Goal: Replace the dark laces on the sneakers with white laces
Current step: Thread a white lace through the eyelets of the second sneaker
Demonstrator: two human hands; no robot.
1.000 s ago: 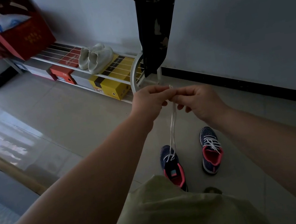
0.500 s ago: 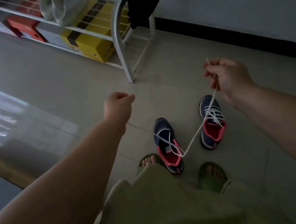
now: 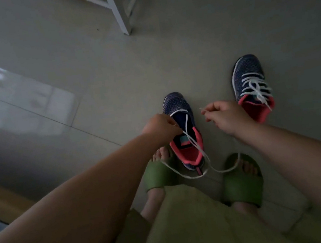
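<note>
Looking down past our own arms, we see two navy sneakers with pink linings standing on the grey tiled floor, toes pointing away from us. The left sneaker sits just beyond our feet, between them, and carries a white lace threaded only through its lowest eyelets near the toe; the rest of the tongue is bare. Our left hand hovers over that shoe's left edge with its fingers curled, pinching one strand of the lace close to the shoe. Our right hand is raised just beside the shoe's right edge, its thumb and fingers pinching the lace's other end, whose tip pokes out to the left. Between the hands the slack lace droops in two loops that cross over the shoe's heel and lie by our green slippers. The right sneaker stands well apart, farther away, already fully laced in white, its loose ends trailing over the pink collar. At the top edge a white rack leg meets the floor, with a yellow box corner beside it.
</note>
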